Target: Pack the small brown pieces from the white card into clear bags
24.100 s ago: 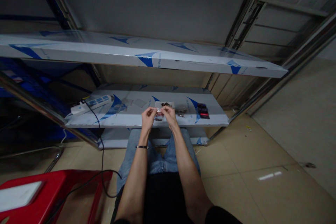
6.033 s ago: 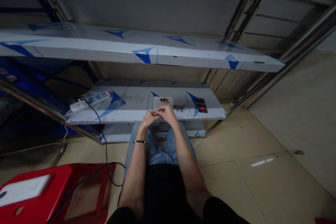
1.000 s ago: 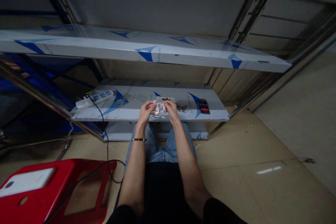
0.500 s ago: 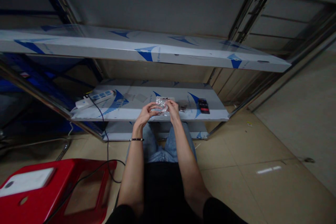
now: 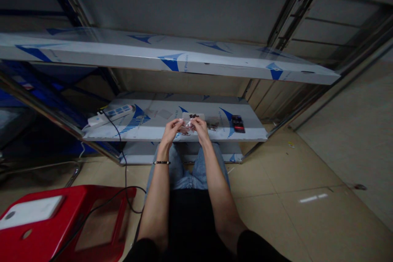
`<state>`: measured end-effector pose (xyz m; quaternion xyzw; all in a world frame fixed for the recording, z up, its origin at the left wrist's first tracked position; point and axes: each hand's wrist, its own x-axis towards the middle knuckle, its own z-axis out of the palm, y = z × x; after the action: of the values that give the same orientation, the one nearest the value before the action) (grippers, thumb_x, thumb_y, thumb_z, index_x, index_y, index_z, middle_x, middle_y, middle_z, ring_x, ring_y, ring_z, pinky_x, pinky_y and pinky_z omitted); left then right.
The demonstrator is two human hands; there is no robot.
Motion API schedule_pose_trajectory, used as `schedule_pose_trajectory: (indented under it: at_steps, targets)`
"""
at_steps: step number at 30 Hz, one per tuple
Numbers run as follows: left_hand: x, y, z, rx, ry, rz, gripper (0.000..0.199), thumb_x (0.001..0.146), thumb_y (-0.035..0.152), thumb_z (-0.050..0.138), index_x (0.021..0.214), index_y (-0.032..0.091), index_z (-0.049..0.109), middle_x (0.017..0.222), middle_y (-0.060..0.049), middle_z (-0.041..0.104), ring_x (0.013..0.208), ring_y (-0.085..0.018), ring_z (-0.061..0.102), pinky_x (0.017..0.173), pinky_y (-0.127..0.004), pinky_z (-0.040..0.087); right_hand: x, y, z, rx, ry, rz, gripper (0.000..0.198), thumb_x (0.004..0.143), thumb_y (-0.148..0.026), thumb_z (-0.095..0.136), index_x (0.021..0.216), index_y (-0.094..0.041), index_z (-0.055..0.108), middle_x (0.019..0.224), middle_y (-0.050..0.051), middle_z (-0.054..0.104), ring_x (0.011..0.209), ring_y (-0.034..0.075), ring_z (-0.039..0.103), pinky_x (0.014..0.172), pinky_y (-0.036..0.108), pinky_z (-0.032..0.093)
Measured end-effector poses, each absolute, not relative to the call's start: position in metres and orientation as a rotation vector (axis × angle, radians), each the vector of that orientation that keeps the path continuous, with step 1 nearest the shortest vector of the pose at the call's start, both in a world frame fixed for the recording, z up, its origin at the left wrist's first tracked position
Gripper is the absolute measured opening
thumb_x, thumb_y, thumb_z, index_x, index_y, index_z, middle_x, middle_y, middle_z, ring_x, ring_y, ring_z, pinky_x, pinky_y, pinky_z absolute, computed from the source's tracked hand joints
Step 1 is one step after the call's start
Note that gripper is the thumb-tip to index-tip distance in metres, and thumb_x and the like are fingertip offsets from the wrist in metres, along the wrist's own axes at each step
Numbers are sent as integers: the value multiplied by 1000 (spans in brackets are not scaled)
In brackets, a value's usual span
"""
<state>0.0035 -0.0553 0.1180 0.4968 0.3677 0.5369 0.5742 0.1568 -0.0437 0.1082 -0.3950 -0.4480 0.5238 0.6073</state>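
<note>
A small clear plastic bag (image 5: 187, 124) is stretched between my two hands above the front of the middle shelf. My left hand (image 5: 172, 129) pinches its left side, and my right hand (image 5: 200, 127) pinches the right side. What the bag contains is too small to make out. Just behind it lies a white sheet (image 5: 199, 115) with small dark pieces (image 5: 193, 116) on it. To the right of my right hand rests another clear bag with small dark items (image 5: 213, 125). Some reddish-brown bits (image 5: 185, 134) show below the bag.
A white power strip (image 5: 115, 112) with a black cable sits at the shelf's left end. A black and red pack (image 5: 238, 124) lies toward the right. The upper shelf (image 5: 196, 63) overhangs the back. At lower left, a red stool (image 5: 92, 200) carries a white box (image 5: 33, 212).
My left hand has shifted from spread fingers to a pinch on the bag. The bag has moved slightly toward me, uncovering more of the dark pieces behind it.
</note>
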Motion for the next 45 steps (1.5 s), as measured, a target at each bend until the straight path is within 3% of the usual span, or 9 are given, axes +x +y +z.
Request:
schedule_pose_trajectory:
  at_steps: [6, 19, 29, 32, 36, 40, 45]
  targets:
    - [6, -48, 112, 1178, 951, 1410, 42, 75, 55, 77, 82, 15, 67, 69, -4, 70, 60, -18, 67, 58, -27, 53, 152, -45, 109, -881, -1053, 1214, 28, 71, -43, 72, 65, -19, 59, 62, -3, 55, 56, 10, 48, 51, 22, 37]
    - [2, -49, 112, 1138, 983, 1405, 50, 71, 58, 80, 89, 14, 68, 73, -7, 73, 66, -21, 71, 62, -29, 55, 152, -40, 102, -872, -987, 1212, 28, 73, -44, 73, 70, -19, 61, 59, -2, 58, 53, 11, 49, 49, 21, 37]
    - [3, -46, 99, 1141, 943, 1341, 51, 69, 57, 82, 94, 14, 69, 83, -10, 76, 73, -24, 73, 59, -31, 58, 152, -42, 89, -915, -1081, 1296, 33, 73, -50, 74, 79, -19, 64, 68, -1, 64, 56, 11, 54, 49, 19, 38]
    - [1, -44, 86, 1154, 1016, 1291, 53, 63, 56, 85, 89, 12, 71, 76, -11, 75, 69, -25, 73, 56, -30, 56, 156, -32, 71, -999, -1157, 1286, 32, 74, -45, 72, 94, -20, 67, 68, -2, 65, 55, 11, 55, 47, 18, 37]
    - [-5, -43, 76, 1146, 1083, 1306, 53, 59, 57, 87, 83, 13, 71, 71, -11, 75, 66, -24, 72, 56, -30, 56, 167, 3, 46, -1297, -1169, 1079, 27, 83, -27, 58, 107, -19, 66, 74, -1, 67, 59, 13, 59, 52, 19, 42]
    - [-11, -44, 77, 1142, 1088, 1342, 50, 60, 54, 88, 81, 13, 69, 70, -10, 75, 65, -23, 72, 59, -31, 56, 185, 45, 28, -1707, -1367, 653, 32, 81, -7, 54, 106, -18, 71, 92, 5, 72, 83, 15, 65, 75, 22, 48]
    - [-12, -46, 77, 1147, 1056, 1390, 42, 63, 49, 87, 79, 15, 68, 71, -8, 74, 67, -22, 71, 63, -31, 56, 203, 77, 21, -1846, -1676, 499, 30, 83, -4, 58, 106, -17, 74, 103, 8, 71, 90, 15, 63, 83, 22, 44]
